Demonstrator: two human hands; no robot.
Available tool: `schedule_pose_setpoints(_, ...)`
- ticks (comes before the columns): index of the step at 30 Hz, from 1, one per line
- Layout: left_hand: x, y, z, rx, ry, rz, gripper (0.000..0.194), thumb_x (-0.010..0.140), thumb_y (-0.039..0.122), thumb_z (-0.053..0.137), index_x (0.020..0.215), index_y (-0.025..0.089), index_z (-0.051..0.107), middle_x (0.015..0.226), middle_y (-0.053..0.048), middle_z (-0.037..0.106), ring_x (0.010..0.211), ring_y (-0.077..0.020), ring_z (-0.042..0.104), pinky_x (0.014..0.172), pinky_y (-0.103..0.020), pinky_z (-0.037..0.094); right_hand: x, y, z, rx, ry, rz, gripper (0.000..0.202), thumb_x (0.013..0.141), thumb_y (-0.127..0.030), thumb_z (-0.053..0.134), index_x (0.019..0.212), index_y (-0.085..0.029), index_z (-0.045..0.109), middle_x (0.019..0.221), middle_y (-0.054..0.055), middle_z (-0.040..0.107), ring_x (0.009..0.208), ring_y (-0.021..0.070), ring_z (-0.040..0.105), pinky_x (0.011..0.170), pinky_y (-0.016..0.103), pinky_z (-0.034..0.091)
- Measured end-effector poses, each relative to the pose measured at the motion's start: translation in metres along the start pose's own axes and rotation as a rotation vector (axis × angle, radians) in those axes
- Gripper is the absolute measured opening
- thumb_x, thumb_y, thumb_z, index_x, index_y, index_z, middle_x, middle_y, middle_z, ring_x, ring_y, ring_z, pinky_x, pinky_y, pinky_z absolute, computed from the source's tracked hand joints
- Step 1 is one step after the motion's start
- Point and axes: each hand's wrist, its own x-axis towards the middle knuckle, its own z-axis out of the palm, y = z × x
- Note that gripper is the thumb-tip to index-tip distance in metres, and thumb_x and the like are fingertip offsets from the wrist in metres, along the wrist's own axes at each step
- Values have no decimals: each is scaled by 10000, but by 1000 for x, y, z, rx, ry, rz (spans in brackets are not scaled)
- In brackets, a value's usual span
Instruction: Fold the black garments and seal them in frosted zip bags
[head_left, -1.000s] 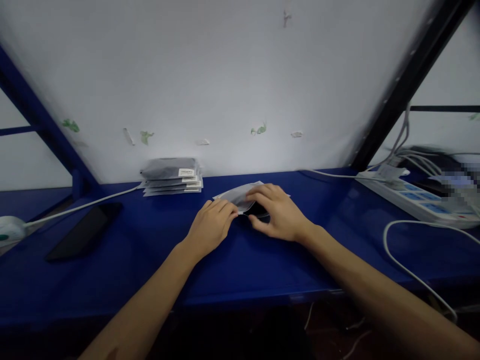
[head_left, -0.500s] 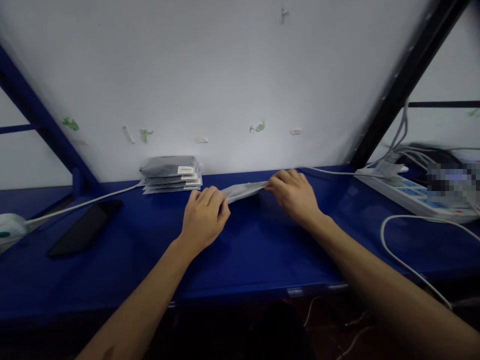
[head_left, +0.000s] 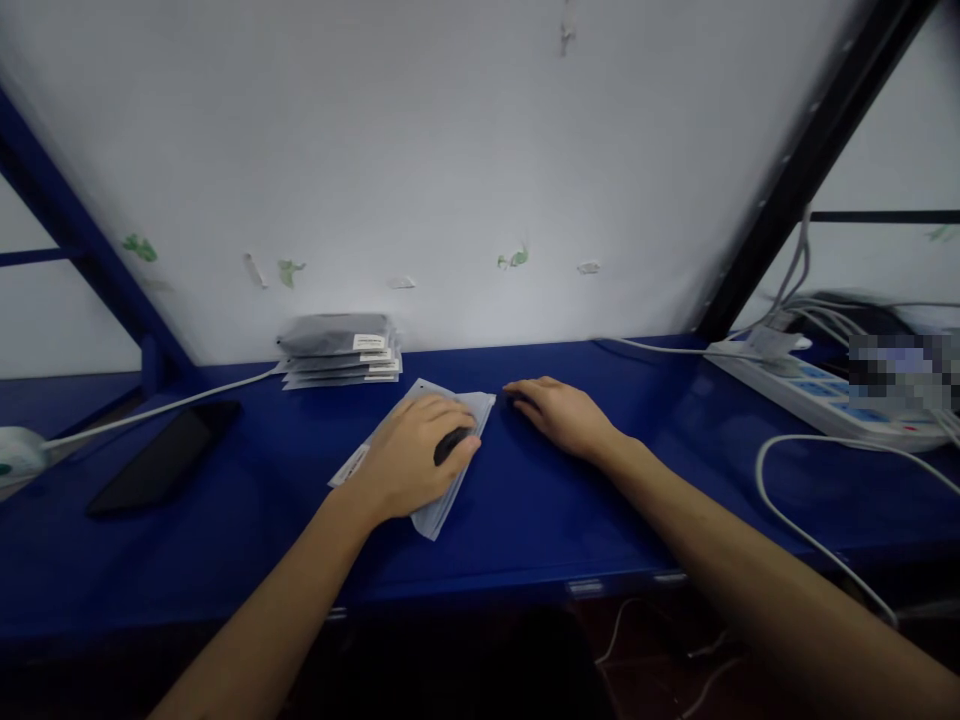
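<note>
A flat pale grey packet point(head_left: 436, 512) with a white label lies at an angle on the blue table. My left hand point(head_left: 420, 450) rests on top of it, fingers bent over it, thumb on the right side. A small dark patch shows between that thumb and the fingers; whether it is a separate object I cannot tell. To the packet's right, my right hand point(head_left: 562, 412) lies low over the table, apart from the packet, with its fingers stretched to the left and nothing seen in it. Behind my left hand sits a stack of similar packets point(head_left: 337, 345) with white labels.
A black phone point(head_left: 165, 458) lies on the blue table point(head_left: 555, 510) at the left, beside a white cable. At the right is a white power strip point(head_left: 832, 395) with cables, one looping over the table. A white wall rises behind.
The packet was held between both hands near the back; now it lies flat, closer to me, under my left hand. My right hand has let go of it and lowered to the table.
</note>
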Motion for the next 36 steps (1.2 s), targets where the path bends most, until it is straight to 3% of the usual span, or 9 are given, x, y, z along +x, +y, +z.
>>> schedule_pose_setpoints(3,-2,-9,7,113,-105,-117,378,1014,448,421,1289,270,609,1414,-38,591,1373,-274,457,1164,-552,282,-1,8,-1,-1,18,39,262,963,-245,496,1157,-203,668,1161,86,708,1085,249,619,916,390,492)
schedule_pose_setpoints(6,-5,-18,14,174,-174,-191,475,1019,517,364,1398,284,531,1517,-57,485,1451,-305,354,1187,-613,198,-2,17,0,11,55,83,224,940,-266,518,1063,-196,691,1063,91,710,1020,250,614,896,405,492)
schedule_pose_setpoints(13,-7,-29,24,196,-198,-260,554,981,603,385,1441,309,484,1564,-83,412,1467,-384,296,1147,-690,192,-2,19,4,29,71,114,230,910,-299,515,973,-208,716,988,94,690,976,251,592,855,408,481)
schedule_pose_setpoints(20,-6,-26,26,219,-180,-306,574,981,609,371,1418,267,518,1506,-127,487,1428,-404,360,1093,-680,286,-5,11,-4,-88,64,313,232,914,-302,508,972,-197,706,1010,114,660,955,278,578,787,407,464)
schedule_pose_setpoints(23,-4,-25,18,252,-147,-255,502,979,565,392,1313,263,615,1391,-129,595,1289,-411,507,990,-624,408,-5,12,-4,-95,59,323,241,920,-306,490,963,-189,697,999,120,653,955,279,573,782,401,457)
schedule_pose_setpoints(27,-1,-40,-3,249,-129,-193,404,1005,422,354,1078,280,726,1020,-80,728,923,-278,655,826,-423,495,-2,15,-1,-100,55,312,244,920,-309,491,967,-177,691,1008,130,649,949,280,569,789,403,449)
schedule_pose_setpoints(30,1,-64,-20,272,-96,-274,344,936,395,476,1108,226,721,1106,-119,706,994,-303,639,855,-420,479,-1,15,-1,-106,43,304,246,926,-308,486,970,-175,689,1018,133,648,955,276,567,800,399,442)
schedule_pose_setpoints(32,2,-76,-29,336,-170,-400,391,875,416,554,1156,190,705,1170,-151,692,1088,-354,600,887,-452,455,0,15,-1,-114,34,312,250,931,-311,480,979,-177,685,1031,130,646,971,278,563,806,394,436)
schedule_pose_setpoints(36,5,-77,-40,272,-366,-542,329,861,452,563,1023,219,730,968,-96,742,1054,-347,613,909,-446,419,1,14,-1,-125,15,333,254,937,-313,473,1003,-176,677,1053,128,641,991,274,553,823,383,424)
